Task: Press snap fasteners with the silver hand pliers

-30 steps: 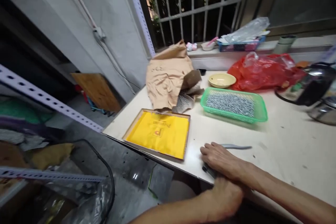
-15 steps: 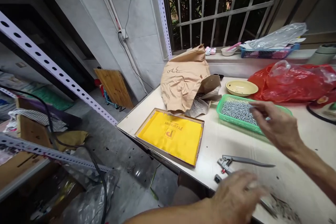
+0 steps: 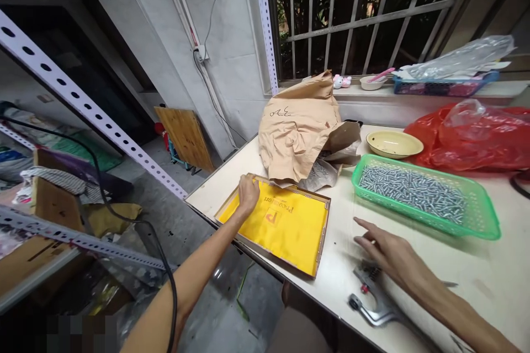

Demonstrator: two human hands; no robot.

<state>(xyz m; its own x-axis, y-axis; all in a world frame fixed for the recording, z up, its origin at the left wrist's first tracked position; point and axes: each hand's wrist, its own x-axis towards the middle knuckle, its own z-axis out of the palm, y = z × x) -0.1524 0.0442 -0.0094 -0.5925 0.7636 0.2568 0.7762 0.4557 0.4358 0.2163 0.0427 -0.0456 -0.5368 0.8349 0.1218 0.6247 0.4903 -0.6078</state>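
My left hand is closed at the far left edge of a shallow tray lined with yellow printed cloth. Its fingertips are bent down against that rim, and whatever they pinch is hidden. My right hand hovers over the table, thumb and fingers stretched out and apart, with nothing seen in it. Under and beside it lie metal hand pliers with a red part near the jaws, partly covered by the hand and forearm. Beyond it stands a green plastic basket of small silvery screw-like pieces.
A crumpled brown paper bag with metal pieces at its mouth stands behind the tray. A cream oval dish and a red plastic bag lie at the back. The table's near edge runs below the tray.
My left hand has moved from the near right, beside the pliers, to the tray's far left rim. My right hand has left the basket and come nearer, over the pliers.
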